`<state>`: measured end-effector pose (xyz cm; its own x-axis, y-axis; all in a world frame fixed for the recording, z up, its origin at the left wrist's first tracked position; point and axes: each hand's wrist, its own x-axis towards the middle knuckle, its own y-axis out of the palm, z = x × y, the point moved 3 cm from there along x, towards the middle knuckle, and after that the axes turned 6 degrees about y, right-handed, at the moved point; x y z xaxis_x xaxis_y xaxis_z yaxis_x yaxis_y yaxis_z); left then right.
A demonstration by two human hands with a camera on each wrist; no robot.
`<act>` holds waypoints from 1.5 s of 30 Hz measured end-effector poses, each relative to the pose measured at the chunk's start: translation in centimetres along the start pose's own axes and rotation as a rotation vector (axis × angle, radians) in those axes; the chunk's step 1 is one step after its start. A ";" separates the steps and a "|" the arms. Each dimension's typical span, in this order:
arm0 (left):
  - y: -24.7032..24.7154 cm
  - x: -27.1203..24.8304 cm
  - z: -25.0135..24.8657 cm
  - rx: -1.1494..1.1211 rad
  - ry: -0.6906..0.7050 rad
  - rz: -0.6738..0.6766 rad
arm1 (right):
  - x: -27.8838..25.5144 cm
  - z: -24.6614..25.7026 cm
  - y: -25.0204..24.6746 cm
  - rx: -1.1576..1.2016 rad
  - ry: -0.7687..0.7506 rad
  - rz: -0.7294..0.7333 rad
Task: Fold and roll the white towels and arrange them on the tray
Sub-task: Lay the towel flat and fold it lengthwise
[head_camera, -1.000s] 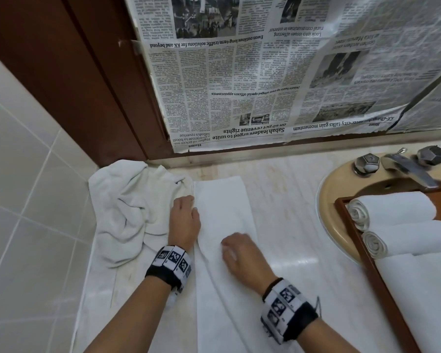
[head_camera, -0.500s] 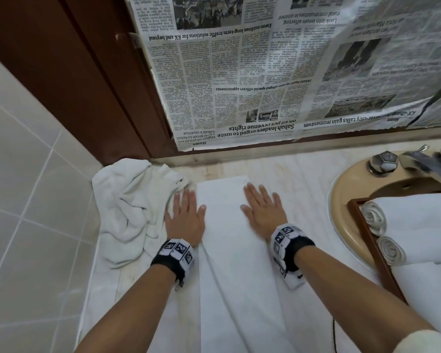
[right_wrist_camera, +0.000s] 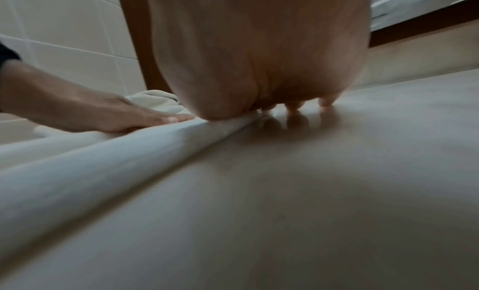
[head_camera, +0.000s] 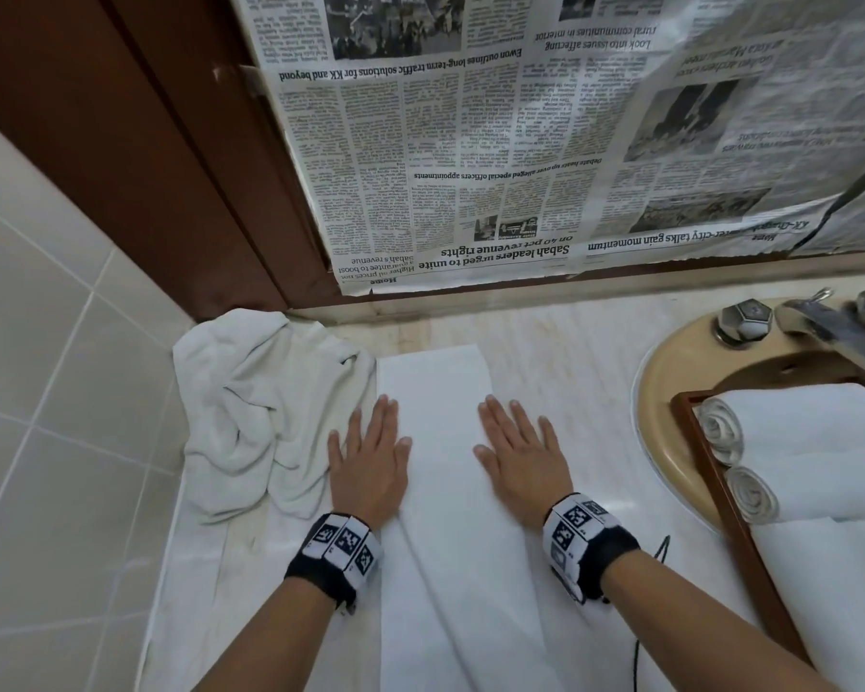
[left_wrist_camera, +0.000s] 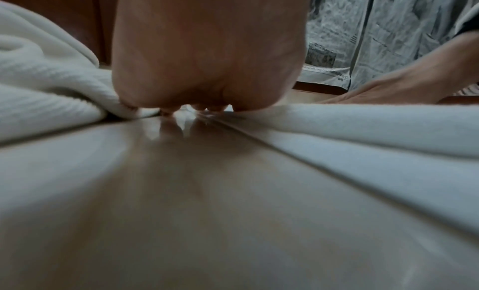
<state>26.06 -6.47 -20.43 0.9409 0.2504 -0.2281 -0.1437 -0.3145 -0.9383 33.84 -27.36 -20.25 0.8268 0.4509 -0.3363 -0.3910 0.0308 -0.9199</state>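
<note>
Flattening a folded white towel point(head_camera: 435, 442) on the marble counter point(head_camera: 570, 372) — a long strip running near to far, just right of a crumpled towel point(head_camera: 251, 412). Left hand point(head_camera: 368, 467) spread flat on the strip's left edge, right hand point(head_camera: 520, 459) flat across its right edge and the counter; neither gripping anything. Best to press evenly, keep both long edges parallel, smooth out the creases nearer the body — then roll tightly. Two rolled towels point(head_camera: 790, 452) already on the wooden tray point(head_camera: 720, 496) at right.
</note>
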 end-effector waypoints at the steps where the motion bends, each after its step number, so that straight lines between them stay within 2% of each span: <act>1: -0.1 -0.2 0.2 -0.008 -0.003 0.001 | 0.0 -0.5 -0.2 0.017 0.028 -0.007; 4: -0.3 -1.6 -0.2 -0.034 0.004 0.005 | -1.3 -0.7 -0.7 0.064 0.075 -0.049; 8: 0.9 -4.4 -1.4 -0.059 0.023 0.052 | -4.6 0.9 0.9 0.021 -0.085 -0.064; 15: 2.5 -6.0 -3.4 -0.077 -0.050 0.054 | -5.7 -1.1 1.7 0.003 -0.044 -0.002; 19: 2.3 -4.8 -5.6 -0.085 -0.069 0.064 | -5.0 -3.1 1.0 -0.024 -0.113 -0.004; 25: 2.2 -1.6 -8.1 -0.068 -0.078 0.084 | -2.1 -6.1 -0.9 -0.030 -0.139 0.021; 34: 0.5 2.0 -7.9 -0.079 -0.097 0.086 | 2.2 -7.3 -3.6 -0.020 -0.123 0.082; 38: -0.6 0.7 -7.3 -0.197 -0.057 0.005 | 0.8 -6.9 -4.1 0.132 -0.086 0.079; 42: -0.5 -1.7 -6.2 -0.334 0.100 -0.119 | -4.7 -6.1 -3.6 0.352 -0.072 -0.091; 45: 0.2 -2.8 -6.2 -0.313 0.201 -0.143 | -8.5 -5.0 -2.1 0.367 -0.011 -0.070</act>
<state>25.33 -12.84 -18.34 0.9904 0.1372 -0.0159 0.0645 -0.5614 -0.8251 29.64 -35.71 -16.47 0.8530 0.4462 -0.2707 -0.4541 0.3789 -0.8064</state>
